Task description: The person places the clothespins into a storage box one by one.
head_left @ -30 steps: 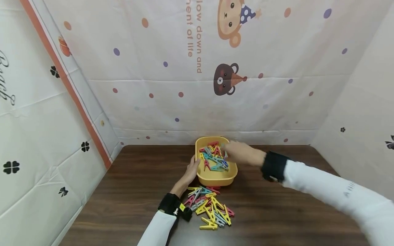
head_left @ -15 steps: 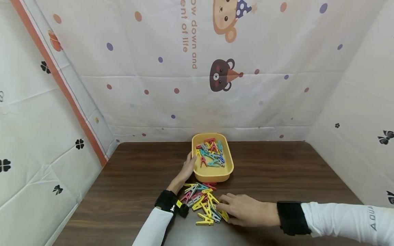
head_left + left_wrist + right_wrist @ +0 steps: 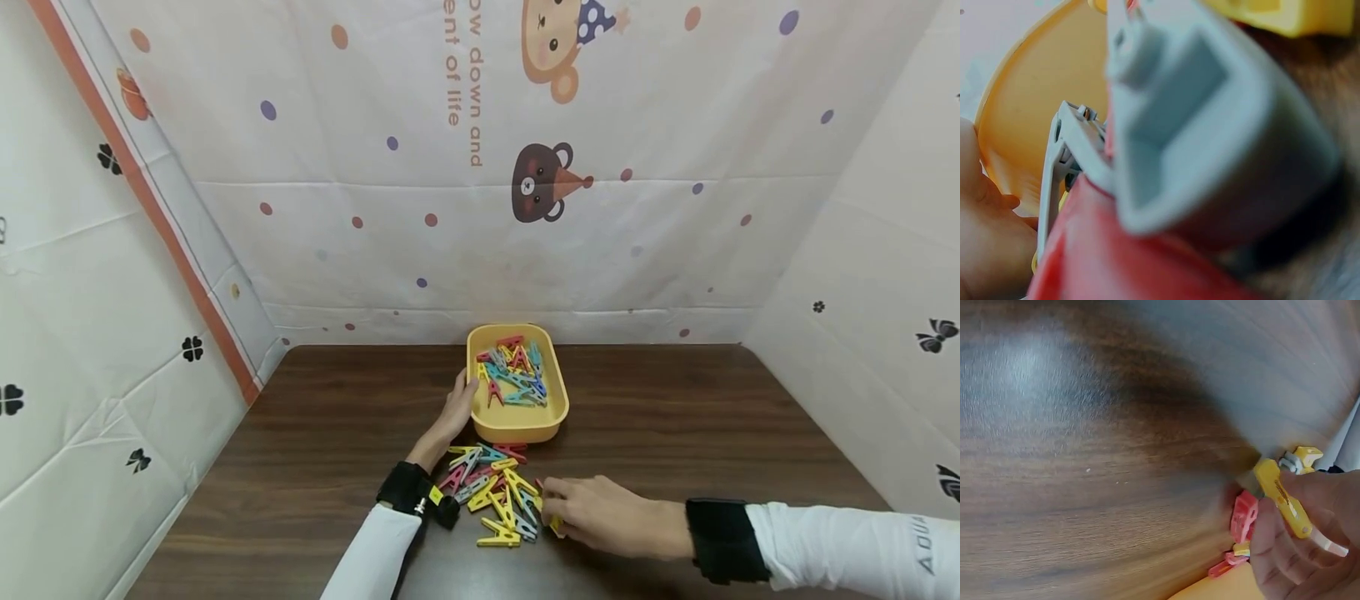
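The right hand (image 3: 600,517) curls its fingers (image 3: 1285,550) round a yellow clothespin (image 3: 1282,497) at the pile (image 3: 495,500) on the counter (image 3: 675,417); the left hand (image 3: 459,408) rests open-fingered against the yellow tray (image 3: 517,429); a firm pinch and a clean lift should avoid dragging neighbouring pins.

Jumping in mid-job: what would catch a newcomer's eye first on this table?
The scattered heap of coloured plastic clothespins on the dark wooden table, just in front of the yellow plastic tub that holds more pins. The right hand pinches a yellow clothespin at the heap's right edge, while the left hand rests against the tub's left wall.
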`<state>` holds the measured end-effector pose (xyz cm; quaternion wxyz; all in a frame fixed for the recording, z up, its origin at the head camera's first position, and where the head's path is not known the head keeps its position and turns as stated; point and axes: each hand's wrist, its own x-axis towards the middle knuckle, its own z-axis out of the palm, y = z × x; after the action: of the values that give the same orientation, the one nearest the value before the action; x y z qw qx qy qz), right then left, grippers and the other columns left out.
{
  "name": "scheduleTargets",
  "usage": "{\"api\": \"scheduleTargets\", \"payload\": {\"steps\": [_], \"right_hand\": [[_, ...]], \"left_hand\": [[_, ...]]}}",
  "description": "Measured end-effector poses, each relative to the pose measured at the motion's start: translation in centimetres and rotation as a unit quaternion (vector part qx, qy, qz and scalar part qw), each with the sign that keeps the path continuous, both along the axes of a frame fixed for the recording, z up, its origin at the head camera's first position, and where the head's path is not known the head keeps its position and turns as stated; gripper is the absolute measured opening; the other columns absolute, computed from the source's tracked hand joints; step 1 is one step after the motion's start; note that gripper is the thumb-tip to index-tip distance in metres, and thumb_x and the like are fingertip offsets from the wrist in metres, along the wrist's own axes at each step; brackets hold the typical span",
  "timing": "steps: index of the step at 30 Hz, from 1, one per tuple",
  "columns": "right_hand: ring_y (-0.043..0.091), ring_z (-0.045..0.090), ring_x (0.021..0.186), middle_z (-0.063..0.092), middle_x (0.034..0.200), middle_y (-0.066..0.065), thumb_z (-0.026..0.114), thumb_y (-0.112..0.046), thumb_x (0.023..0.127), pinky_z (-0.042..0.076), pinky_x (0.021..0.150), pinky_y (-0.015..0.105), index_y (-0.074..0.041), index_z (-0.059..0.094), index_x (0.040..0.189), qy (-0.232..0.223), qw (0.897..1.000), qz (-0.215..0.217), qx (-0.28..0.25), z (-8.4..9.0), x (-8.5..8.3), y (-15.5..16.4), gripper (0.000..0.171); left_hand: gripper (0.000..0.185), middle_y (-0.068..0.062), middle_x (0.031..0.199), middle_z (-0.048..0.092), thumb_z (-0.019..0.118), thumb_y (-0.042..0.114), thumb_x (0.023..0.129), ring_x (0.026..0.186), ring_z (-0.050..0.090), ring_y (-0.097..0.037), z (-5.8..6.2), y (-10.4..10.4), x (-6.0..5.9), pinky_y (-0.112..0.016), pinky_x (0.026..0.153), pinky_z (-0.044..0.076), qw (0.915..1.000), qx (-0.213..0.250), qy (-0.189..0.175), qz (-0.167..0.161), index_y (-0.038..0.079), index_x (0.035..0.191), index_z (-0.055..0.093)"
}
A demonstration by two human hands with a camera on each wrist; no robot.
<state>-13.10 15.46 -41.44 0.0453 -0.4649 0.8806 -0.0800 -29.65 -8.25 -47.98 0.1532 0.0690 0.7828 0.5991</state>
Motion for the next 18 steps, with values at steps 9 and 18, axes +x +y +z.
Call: {"api": "scheduleTargets", "payload": {"steps": [9,18], "right_hand": [[-0.003,0.064,0.089,0.067,0.100,-0.006,0.079,0.002,0.083,0.050,0.074,0.008,-0.014,0.077,0.100,0.049,0.997,0.037,-0.043,3.6,-1.6,-0.6,0.024],[0.023,0.069,0.085,0.072,0.099,0.016,0.061,0.010,0.095,0.058,0.074,0.031,0.002,0.075,0.104,0.049,0.989,-0.120,-0.077,9.4,-13.5,-3.1,0.019]], "left_hand": [[0.068,-0.024,0.166,0.022,0.029,0.050,0.110,0.155,0.017,-0.042,0.4,-0.8,-0.2,-0.062,0.122,0.020,0.9999,-0.008,0.005,0.004,0.018,0.166,0.007],[0.072,-0.025,0.163,0.027,0.030,0.056,0.109,0.152,0.024,-0.043,0.1,-1.2,-0.3,-0.061,0.122,0.021,1.0000,-0.001,0.002,0.002,0.018,0.166,0.007]]}}
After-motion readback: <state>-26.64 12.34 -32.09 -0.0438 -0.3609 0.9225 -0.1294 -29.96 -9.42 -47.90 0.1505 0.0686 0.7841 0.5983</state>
